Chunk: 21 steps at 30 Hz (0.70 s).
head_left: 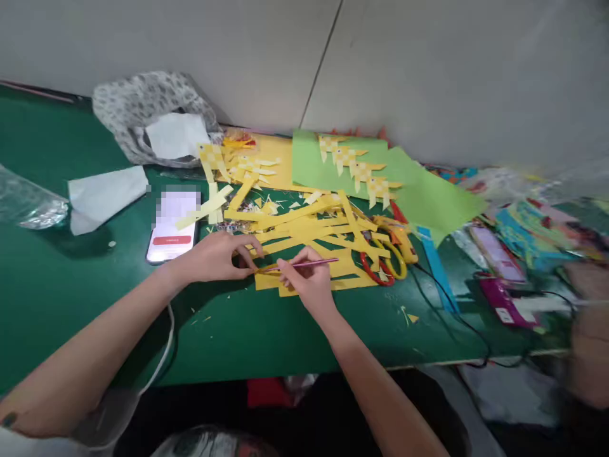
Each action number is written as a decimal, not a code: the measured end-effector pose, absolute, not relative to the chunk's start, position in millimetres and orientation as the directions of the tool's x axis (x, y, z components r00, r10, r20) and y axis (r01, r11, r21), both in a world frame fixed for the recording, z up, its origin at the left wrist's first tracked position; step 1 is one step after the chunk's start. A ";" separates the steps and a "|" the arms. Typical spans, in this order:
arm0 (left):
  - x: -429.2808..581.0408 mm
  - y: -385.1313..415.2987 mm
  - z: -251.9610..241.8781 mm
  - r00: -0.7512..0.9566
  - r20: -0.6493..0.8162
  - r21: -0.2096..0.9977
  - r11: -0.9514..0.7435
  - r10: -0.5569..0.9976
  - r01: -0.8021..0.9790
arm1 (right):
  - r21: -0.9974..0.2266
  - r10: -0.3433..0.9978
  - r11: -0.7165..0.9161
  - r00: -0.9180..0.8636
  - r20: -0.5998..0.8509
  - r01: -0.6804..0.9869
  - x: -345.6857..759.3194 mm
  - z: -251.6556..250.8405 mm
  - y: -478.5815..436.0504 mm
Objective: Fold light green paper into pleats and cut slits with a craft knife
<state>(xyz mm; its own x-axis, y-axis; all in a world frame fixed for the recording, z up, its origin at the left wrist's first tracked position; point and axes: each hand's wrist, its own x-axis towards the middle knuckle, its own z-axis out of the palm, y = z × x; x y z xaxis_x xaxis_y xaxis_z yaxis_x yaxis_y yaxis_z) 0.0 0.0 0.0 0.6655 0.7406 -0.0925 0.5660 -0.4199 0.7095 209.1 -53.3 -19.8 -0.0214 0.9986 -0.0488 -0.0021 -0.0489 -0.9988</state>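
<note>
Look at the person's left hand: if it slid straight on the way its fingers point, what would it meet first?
The left hand points right across the green table. It would probably first meet the right hand holding the pencil, just beyond the yellow paper strips it presses. Depth is hard to judge.

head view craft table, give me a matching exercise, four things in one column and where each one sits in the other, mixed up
Things:
1. pencil
2. phone
3. woven paper fish
4. scissors

Places:
A. on the green sheet near the wall
B. held in the right hand over the yellow strips
C. at the right edge of the yellow strips
D. flat on the green table, just behind the left hand

Pairs: 1-B, 2-D, 3-A, 4-C
</note>
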 end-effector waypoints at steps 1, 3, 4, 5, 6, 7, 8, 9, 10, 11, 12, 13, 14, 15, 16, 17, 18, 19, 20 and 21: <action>-0.4 -0.3 0.0 0.664 -0.089 0.709 -0.421 0.742 0.566 | -0.999 0.998 -0.053 -0.029 -0.053 0.001 208.7 -18.5 -54.0; -1.1 -0.7 -0.2 0.662 -0.083 0.707 -0.424 0.745 0.566 | -0.998 0.997 -0.060 -0.042 -0.060 0.006 207.8 -16.2 -55.1; -1.3 -0.8 -0.4 0.662 -0.080 0.706 -0.426 0.746 0.566 | -0.998 0.997 -0.062 -0.048 -0.063 0.008 207.4 -15.3 -55.5; -1.4 -0.8 -0.7 0.661 -0.078 0.706 -0.427 0.747 0.565 | -0.998 0.996 -0.065 -0.058 -0.066 0.011 207.0 -14.6 -55.8; -1.5 -0.8 -1.0 0.660 -0.074 0.705 -0.429 0.748 0.565 | -0.998 0.996 -0.067 -0.064 -0.068 0.014 206.7 -14.2 -56.0; -1.4 -0.9 -1.2 0.660 -0.071 0.702 -0.432 0.748 0.566 | -0.998 0.996 -0.066 -0.062 -0.067 0.015 206.5 -14.0 -56.0; -1.3 -0.9 -1.3 0.660 -0.070 0.699 -0.435 0.748 0.567 | -0.998 0.997 -0.063 -0.054 -0.063 0.014 206.4 -14.0 -56.1; -1.1 -0.9 -1.2 0.659 -0.069 0.697 -0.437 0.749 0.569 | -0.998 0.997 -0.058 -0.042 -0.059 0.012 206.4 -14.2 -56.1; -0.9 -1.0 -1.0 0.659 -0.068 0.695 -0.437 0.749 0.570 | -0.999 0.998 -0.053 -0.033 -0.054 0.008 206.5 -14.6 -56.1; -0.7 -1.1 -0.6 0.657 -0.068 0.695 -0.436 0.751 0.571 | -0.999 0.998 -0.050 -0.030 -0.050 0.006 206.6 -15.0 -56.1; -0.5 -1.2 -0.2 0.656 -0.069 0.696 -0.435 0.752 0.571 | -0.999 0.998 -0.048 -0.034 -0.048 0.003 206.8 -15.3 -56.2; -0.4 -1.3 0.3 0.655 -0.070 0.697 -0.433 0.753 0.572 | -0.999 0.998 -0.048 -0.044 -0.048 0.002 206.9 -15.7 -56.3; -0.2 -1.5 0.8 0.654 -0.071 0.698 -0.431 0.753 0.572 | -0.999 0.997 -0.051 -0.056 -0.051 0.001 207.0 -16.0 -56.4; -0.1 -1.6 1.2 0.654 -0.071 0.699 -0.430 0.753 0.572 | -0.999 0.996 -0.055 -0.064 -0.055 0.002 207.1 -16.3 -56.5; 0.0 -1.7 1.5 0.654 -0.073 0.699 -0.429 0.753 0.572 | -0.998 0.996 -0.056 -0.066 -0.056 0.005 207.2 -16.7 -56.5; 0.1 -1.8 1.8 0.654 -0.074 0.700 -0.428 0.753 0.572 | -0.998 0.997 -0.054 -0.061 -0.055 0.008 207.3 -17.1 -56.5; 0.1 -1.8 1.9 0.653 -0.075 0.699 -0.427 0.754 0.574 | -0.999 0.998 -0.050 -0.048 -0.051 0.011 207.4 -17.4 -56.5; 0.1 -1.8 1.9 0.652 -0.077 0.698 -0.427 0.754 0.575 | -0.999 0.998 -0.044 -0.035 -0.045 0.014 207.5 -17.7 -56.5; 0.1 -1.7 1.9 0.652 -0.077 0.696 -0.427 0.755 0.577 | -0.999 0.999 -0.039 -0.022 -0.039 0.015 207.6 -17.8 -56.6; 0.0 -1.7 1.7 0.651 -0.078 0.695 -0.427 0.755 0.579 | -0.999 0.999 -0.034 -0.014 -0.034 0.014 207.8 -17.8 -56.6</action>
